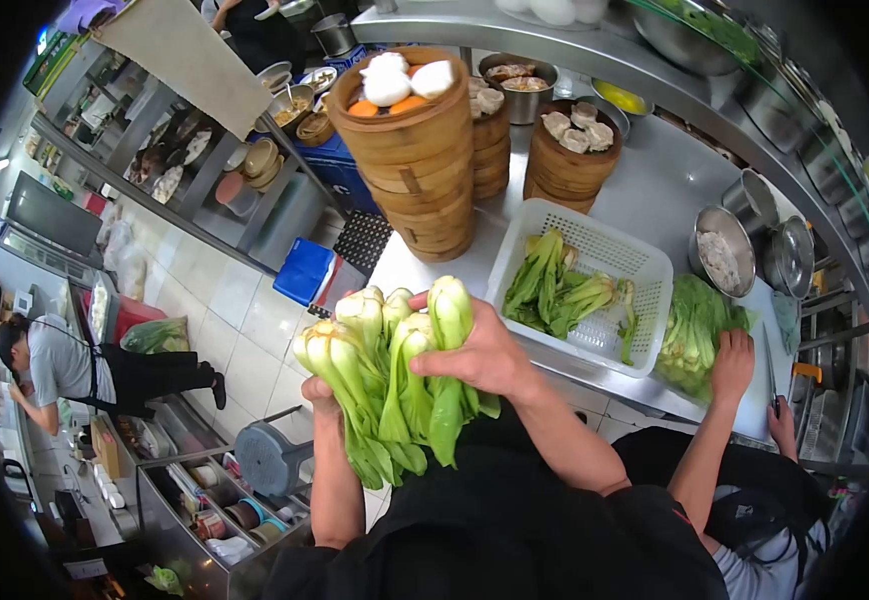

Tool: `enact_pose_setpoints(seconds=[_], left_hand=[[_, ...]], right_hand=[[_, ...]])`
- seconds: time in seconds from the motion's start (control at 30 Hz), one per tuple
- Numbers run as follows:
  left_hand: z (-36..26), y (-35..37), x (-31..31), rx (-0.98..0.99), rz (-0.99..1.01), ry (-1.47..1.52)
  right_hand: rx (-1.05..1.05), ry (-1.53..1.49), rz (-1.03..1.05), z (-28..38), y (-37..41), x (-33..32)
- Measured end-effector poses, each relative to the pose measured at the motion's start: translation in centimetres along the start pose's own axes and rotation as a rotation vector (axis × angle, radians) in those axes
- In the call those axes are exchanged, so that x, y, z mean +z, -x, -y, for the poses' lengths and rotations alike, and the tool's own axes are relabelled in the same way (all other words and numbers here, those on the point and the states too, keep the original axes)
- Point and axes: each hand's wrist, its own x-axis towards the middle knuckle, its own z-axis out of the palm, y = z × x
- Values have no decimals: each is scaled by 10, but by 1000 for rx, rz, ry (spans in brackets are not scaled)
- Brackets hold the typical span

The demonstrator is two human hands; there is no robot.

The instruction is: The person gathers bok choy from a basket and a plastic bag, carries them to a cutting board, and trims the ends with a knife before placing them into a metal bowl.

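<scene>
Holding step, I judge: my right hand point(480, 355) clasps the bok choy point(395, 380) from above at frame centre. My left hand point(320, 395) props it from below, fingers hidden, so I can't tell their grip. Reaching the basket point(615, 240) at right would call for both hands steady.

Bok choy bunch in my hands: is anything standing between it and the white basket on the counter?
Nothing visible. The left hand and right hand grip the bok choy bunch; only bare counter lies before the white basket. Bamboo steamers stand to its side.
</scene>
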Motion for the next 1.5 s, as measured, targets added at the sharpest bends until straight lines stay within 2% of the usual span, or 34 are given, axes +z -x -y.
enact_pose_setpoints(seconds=[0.07, 0.17, 0.2, 0.27, 0.33, 0.43, 0.47, 0.53, 0.6, 0.67, 0.7, 0.73, 0.8, 0.93, 1.2, 1.33, 1.4, 1.5], left_hand=[[-15, 3, -9, 61, -33, 25], [-40, 19, -33, 105, 28, -326], [-44, 25, -25, 146, -22, -309], [-57, 34, -29, 198, -24, -336], [-70, 41, -44, 261, 6, -413], [-90, 51, -51, 306, -48, -464], [-97, 53, -56, 331, -63, -458], [-109, 57, -64, 357, -80, -457], [-123, 57, -71, 424, -103, -489], [-134, 60, -81, 457, -110, -515], [-140, 61, -86, 487, -118, -541], [-146, 64, -92, 496, -123, -541], [-160, 73, -103, 474, -172, -594], [-185, 87, -130, 495, -176, -653], [-228, 65, -179, 375, -118, -573], [-264, 47, -218, 323, -185, -483], [-296, 41, -243, 353, -211, -519], [-351, 51, -282, 395, -363, -571]], right_hand=[[9, 35, -34, -9, -10, 28], [-372, 111, -212, -37, -31, 70], [-370, 114, -181, -40, -35, 80], [-562, 152, -244, -45, -39, 94], [-661, 99, -218, -60, -49, 112], [-731, 223, -223, -70, -66, 129], [-728, 220, -203, -70, -71, 140], [-670, 19, -222, -67, -80, 161], [-730, -52, -194, -69, -95, 174], [-619, 235, -124, -67, -99, 176], [-463, -110, 37, -70, -101, 189], [-463, -109, 47, -69, -104, 194], [-210, -266, 239, -65, -108, 208], [-321, -227, 380, -82, -132, 233], [-283, -186, 402, -92, -185, 260], [-255, -121, 436, -100, -237, 287], [-145, -217, 460, -107, -270, 316], [-81, -144, 605, -120, -333, 375]])
